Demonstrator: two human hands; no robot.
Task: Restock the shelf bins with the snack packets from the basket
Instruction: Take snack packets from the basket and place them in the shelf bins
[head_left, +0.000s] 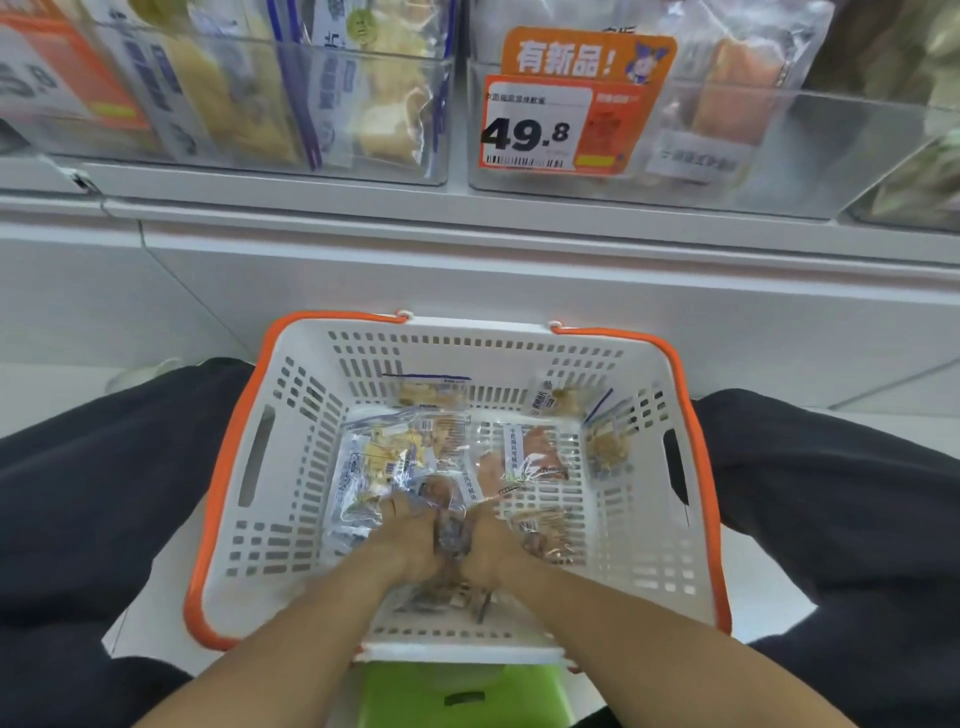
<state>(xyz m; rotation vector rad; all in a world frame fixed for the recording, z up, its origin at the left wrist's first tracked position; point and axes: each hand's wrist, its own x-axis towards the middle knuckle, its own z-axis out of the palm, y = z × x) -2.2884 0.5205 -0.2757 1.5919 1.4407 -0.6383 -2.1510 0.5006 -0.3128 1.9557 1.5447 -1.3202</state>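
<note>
Up at the far side runs the white shelf (519, 228), w/ clear bins along its edge. Left bin (291, 104) is packed w/ yellowish snack bags standing upright, prob. so the fronts face the shopper. Right bin (727, 150) looks thinner: one or two bags w/ an orange-pink product inside, room left, so likely the one needing stock. Clipped to its front is an orange price tag (550, 124) reading 49.8, placed where a shopper sees it first.

Near side, between the person's dark trouser legs (104, 493), sits the white basket (291, 467) w/ orange rim, parked right below the bins so each lift is short. It seems to rest on a green stool (457, 691), only partly visible at the near edge.

Inside the basket lie the snack packets (524, 457), loose and flat on the bottom, some leaning on the far wall; mix of yellow and pinkish-brown types, so sorting by bin will be needed.

Both forearms reach in from the near edge. Left hand (410, 540) and right hand (488, 540) are close together, fingers curled round one darkish packet (454, 530) held between them, near-centre of the basket. Blur hides exact finger placement; can't tell how tight the hold is. My guess: two hands because the bag is floppy, or it is being turned to check which bin it belongs in.
</note>
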